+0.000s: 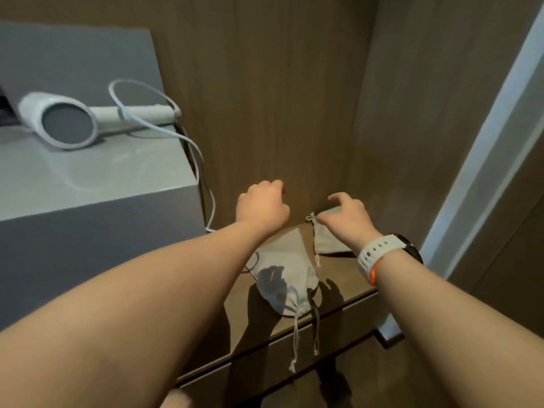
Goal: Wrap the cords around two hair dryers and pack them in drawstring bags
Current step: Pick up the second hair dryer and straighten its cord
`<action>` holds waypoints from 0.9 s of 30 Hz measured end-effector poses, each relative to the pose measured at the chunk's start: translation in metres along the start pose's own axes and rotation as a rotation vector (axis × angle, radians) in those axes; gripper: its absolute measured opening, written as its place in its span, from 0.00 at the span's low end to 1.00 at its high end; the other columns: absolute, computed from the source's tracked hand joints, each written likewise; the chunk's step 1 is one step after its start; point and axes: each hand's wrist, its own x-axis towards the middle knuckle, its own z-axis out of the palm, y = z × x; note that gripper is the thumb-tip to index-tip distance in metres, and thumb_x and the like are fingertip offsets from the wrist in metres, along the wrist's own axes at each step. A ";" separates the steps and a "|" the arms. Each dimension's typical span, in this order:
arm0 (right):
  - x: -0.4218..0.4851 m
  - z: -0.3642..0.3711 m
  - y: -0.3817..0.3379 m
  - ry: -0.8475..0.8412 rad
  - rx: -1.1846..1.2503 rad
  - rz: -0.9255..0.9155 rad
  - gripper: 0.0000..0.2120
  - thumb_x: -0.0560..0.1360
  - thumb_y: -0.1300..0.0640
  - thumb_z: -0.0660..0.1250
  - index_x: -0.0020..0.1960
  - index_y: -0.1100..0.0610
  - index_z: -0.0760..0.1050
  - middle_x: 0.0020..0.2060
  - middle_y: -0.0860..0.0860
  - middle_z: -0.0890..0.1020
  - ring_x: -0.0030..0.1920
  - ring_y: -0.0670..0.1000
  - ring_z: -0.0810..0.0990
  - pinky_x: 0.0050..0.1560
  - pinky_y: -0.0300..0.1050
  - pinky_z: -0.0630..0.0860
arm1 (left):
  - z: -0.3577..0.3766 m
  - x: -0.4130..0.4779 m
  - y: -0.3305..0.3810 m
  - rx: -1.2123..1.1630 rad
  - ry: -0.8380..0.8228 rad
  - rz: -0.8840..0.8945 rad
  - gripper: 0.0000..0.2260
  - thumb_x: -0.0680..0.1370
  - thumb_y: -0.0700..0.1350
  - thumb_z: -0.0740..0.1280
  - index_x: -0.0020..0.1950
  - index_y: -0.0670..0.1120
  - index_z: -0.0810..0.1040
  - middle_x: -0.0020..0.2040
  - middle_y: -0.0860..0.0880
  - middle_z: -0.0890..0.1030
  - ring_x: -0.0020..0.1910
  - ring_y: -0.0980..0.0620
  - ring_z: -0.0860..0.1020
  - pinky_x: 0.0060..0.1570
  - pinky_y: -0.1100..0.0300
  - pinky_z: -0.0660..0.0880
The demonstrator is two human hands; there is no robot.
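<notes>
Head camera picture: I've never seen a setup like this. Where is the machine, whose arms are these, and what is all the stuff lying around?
There is no machine here. A person wears a wide-angle camera on the head, so you look down along their own bare arms. The left hand and the right hand, with a watch on its wrist, hover over a wooden shelf, fingers loosely curled. Neither visibly holds anything.

On the shelf lie two pale drawstring bags. The larger bag is near the front edge, its strings hanging over. The smaller bag is partly under the right hand; I cannot tell whether they touch.

To the left, on a grey box, lies a white hair dryer, its cord looped loosely and trailing down the box's side. Only one dryer shows.
</notes>
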 end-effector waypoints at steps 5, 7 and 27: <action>-0.020 -0.032 -0.065 0.052 -0.079 -0.090 0.20 0.73 0.55 0.64 0.64 0.54 0.69 0.64 0.58 0.70 0.59 0.58 0.74 0.61 0.50 0.72 | -0.074 -0.016 0.006 0.163 0.136 0.184 0.16 0.76 0.46 0.60 0.64 0.47 0.72 0.61 0.45 0.75 0.60 0.44 0.73 0.55 0.51 0.71; -0.027 -0.038 -0.092 0.068 -0.107 -0.141 0.19 0.73 0.54 0.64 0.64 0.54 0.70 0.63 0.58 0.71 0.58 0.58 0.75 0.60 0.49 0.72 | -0.102 -0.020 0.002 0.212 0.186 0.212 0.16 0.77 0.47 0.60 0.64 0.47 0.72 0.60 0.46 0.75 0.60 0.44 0.73 0.55 0.51 0.70; -0.047 0.103 -0.250 -0.182 -0.134 -0.398 0.19 0.76 0.59 0.60 0.66 0.53 0.67 0.64 0.56 0.70 0.56 0.56 0.75 0.51 0.47 0.73 | -0.192 -0.062 -0.193 0.251 0.464 0.115 0.19 0.73 0.42 0.67 0.64 0.44 0.73 0.57 0.41 0.77 0.54 0.39 0.73 0.46 0.47 0.73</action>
